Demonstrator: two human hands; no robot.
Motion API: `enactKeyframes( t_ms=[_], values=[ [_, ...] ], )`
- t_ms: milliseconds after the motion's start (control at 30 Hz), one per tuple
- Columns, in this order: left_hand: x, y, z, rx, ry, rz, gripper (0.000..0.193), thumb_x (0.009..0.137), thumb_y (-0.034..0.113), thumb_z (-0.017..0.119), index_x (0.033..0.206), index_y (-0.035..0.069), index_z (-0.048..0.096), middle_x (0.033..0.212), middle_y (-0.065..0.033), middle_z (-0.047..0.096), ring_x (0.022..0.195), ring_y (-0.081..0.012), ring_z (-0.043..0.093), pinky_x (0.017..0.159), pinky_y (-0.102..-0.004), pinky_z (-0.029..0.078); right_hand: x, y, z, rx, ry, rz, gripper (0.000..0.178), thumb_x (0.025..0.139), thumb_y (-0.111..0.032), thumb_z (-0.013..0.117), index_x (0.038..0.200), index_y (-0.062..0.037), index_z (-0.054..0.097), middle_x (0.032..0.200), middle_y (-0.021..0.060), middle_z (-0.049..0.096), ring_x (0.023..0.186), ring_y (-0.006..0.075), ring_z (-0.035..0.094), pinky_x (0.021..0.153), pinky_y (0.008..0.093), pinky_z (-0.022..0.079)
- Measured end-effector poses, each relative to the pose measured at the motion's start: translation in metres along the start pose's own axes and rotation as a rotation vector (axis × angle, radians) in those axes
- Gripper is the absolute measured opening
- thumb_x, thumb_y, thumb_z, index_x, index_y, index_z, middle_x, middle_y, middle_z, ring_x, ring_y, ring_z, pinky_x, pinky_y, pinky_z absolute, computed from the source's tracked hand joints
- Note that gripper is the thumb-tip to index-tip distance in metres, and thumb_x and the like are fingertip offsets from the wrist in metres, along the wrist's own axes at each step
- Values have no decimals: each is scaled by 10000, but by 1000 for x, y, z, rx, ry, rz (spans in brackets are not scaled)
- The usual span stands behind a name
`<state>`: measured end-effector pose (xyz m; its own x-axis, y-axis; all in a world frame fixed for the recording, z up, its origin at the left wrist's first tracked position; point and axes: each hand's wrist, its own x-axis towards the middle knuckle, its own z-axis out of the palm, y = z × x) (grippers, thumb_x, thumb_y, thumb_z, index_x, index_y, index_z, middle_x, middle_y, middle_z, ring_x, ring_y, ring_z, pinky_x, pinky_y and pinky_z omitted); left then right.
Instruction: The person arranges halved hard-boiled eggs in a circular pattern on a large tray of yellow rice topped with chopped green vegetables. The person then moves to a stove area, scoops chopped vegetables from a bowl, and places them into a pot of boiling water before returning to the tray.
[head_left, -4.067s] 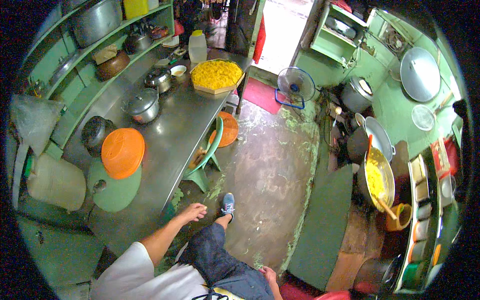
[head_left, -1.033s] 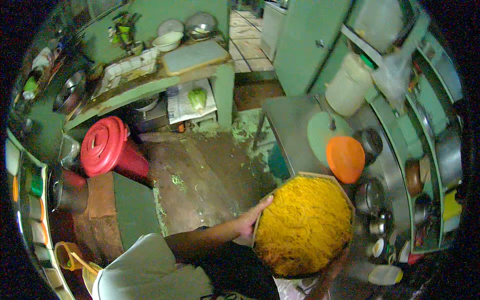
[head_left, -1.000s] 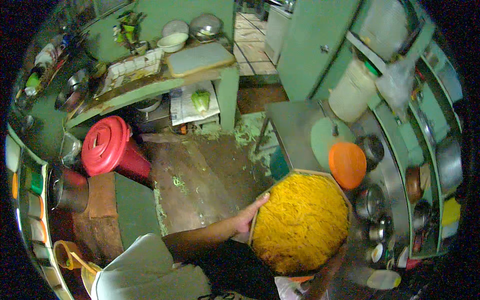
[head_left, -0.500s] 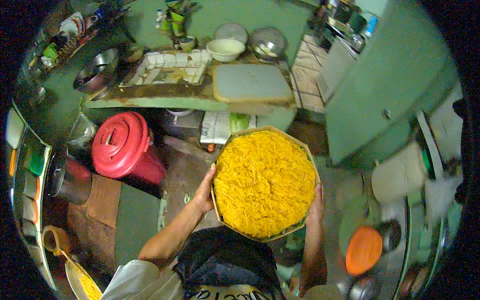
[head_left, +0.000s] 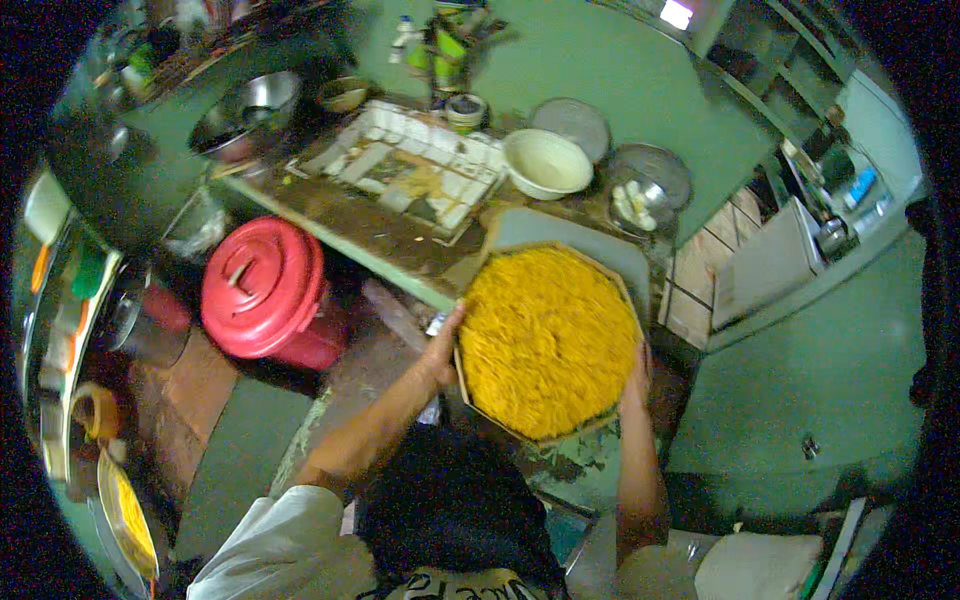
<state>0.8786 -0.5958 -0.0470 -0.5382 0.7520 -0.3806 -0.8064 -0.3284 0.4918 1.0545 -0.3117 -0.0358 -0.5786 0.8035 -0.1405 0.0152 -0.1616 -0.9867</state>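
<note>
An octagonal tray (head_left: 488, 414) is heaped to its rim with yellow noodle-like strands (head_left: 550, 340). I hold it level before me, its far part overlapping a grey board (head_left: 575, 231) on the counter. My left hand (head_left: 442, 350) grips the left side, and my right hand (head_left: 637, 382) the right side. Most of my fingers are hidden beneath it. Whether the tray touches the board I cannot tell.
On the counter (head_left: 330, 222) stand a white tiled basin (head_left: 475, 195), a pale bowl (head_left: 547, 165) and a metal pan with white pieces (head_left: 635, 205). A red lidded bin (head_left: 262, 290) is on the left. A green door (head_left: 800, 380) is on the right.
My view has turned to the right, so the counter now slants. The tray, still in both hands, has moved closer to the counter and over the grey board's near side.
</note>
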Motion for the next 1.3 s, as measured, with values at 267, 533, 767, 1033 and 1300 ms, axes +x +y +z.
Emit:
enactKeyframes(
  t_ms=[267,533,767,1033,1300],
  values=[
    [43,-29,-20,157,-69,55,738,892,641,552,1390,99,499,1381,-109,554,1223,-274,556,1047,-442,431,15,34,-59,-91,153,31,760,928,-541,573,1503,-103,340,1533,82,360,1352,230,411,1098,368,344],
    [56,10,-54,622,93,-155,759,853,630,622,1357,73,510,1278,-121,582,1096,-260,605,878,-442,530,34,46,-54,-357,330,81,710,915,-575,572,1425,-88,487,1428,113,501,1294,239,474,1103,388,331],
    [-12,114,-103,786,105,-106,669,903,519,619,1338,25,504,1238,-134,597,1033,-275,632,854,-469,554,28,-37,-56,-1093,-57,142,611,942,-500,549,1377,-73,515,1322,98,549,1179,224,535,1006,364,405],
    [-43,282,-189,-6,24,275,494,994,522,421,1239,112,549,1205,-91,639,1070,-288,626,933,-466,505,-37,-99,38,-1264,-82,57,498,954,-400,551,1319,-61,543,1194,84,590,1064,205,573,917,340,448],
    [-92,492,-219,976,767,1228,305,984,348,533,1027,67,643,918,-56,686,770,-209,644,660,-343,519,-100,-140,286,-1264,-242,-199,387,967,-301,553,1261,-49,571,1066,69,630,950,185,611,828,316,491]
  ],
)
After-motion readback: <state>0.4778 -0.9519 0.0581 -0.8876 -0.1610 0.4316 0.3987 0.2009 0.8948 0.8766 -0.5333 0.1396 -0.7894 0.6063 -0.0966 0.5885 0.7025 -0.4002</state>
